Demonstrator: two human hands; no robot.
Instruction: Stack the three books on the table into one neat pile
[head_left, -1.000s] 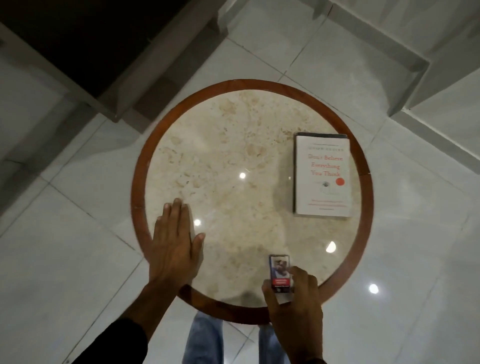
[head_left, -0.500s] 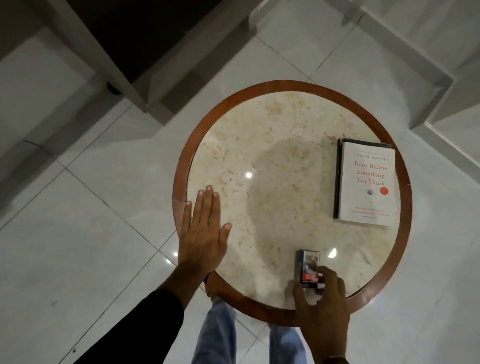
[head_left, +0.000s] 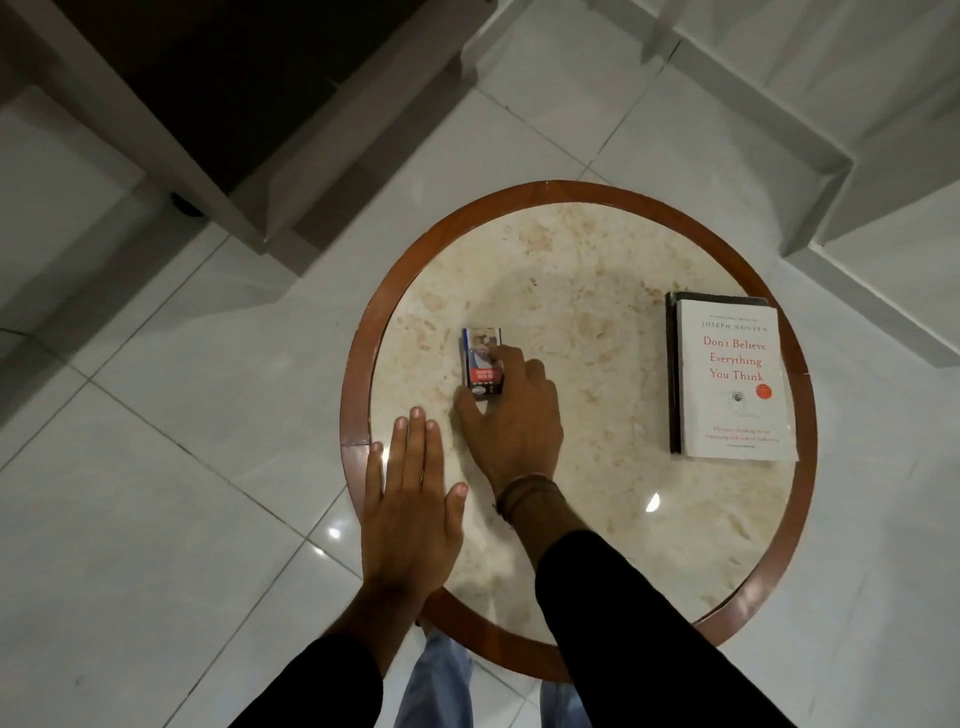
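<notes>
On the round marble table (head_left: 582, 260), the right hand (head_left: 511, 421) is pinching a small printed pack (head_left: 482, 364) between thumb and fingers at about ten o'clock from the table's centre, with the pack lying flat on the stone. The left hand (head_left: 410, 499) is lying flat with its fingers pressed together and the thumb out, resting across the wooden rim at about eight o'clock and holding nothing. Over at three o'clock the white book (head_left: 735, 384) is sitting squarely on a dark book (head_left: 674, 374), whose edge is showing along the left and top sides; whether a third book is lying beneath them cannot be told. Judging by this, the pile is looking largely built and fairly tidy, well apart from both hands, and what is left is probably only clearing the pack and squaring the edges.
</notes>
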